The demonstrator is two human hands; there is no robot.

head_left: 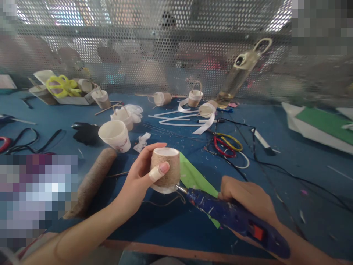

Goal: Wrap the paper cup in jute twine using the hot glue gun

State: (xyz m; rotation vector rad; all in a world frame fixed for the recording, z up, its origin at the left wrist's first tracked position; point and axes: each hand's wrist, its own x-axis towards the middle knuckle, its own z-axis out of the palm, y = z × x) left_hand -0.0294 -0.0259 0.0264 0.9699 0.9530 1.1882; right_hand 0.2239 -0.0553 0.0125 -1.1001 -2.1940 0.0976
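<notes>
My left hand [143,173] is wrapped round a twine-wrapped cup [172,171], its thumb across the front. A pale band shows along the cup's lower edge. In my right hand [248,198] is a blue glue gun [220,211] with a red switch. The gun's metal nozzle touches or nearly touches the cup's lower right edge. Behind them lies a strip of green paper [195,173]. A loose strand of twine [168,201] hangs below the cup. To the left are a spool of twine [93,180] and a white paper cup [114,134].
Small twine baskets [195,97] and white strips [176,119] lie toward the perforated metal screen [138,55]. A bottle [237,73] leans there. Yellow scissors [63,86] sit at the back left. A black cord [289,171] crosses the right side, near colored wire loops [224,145].
</notes>
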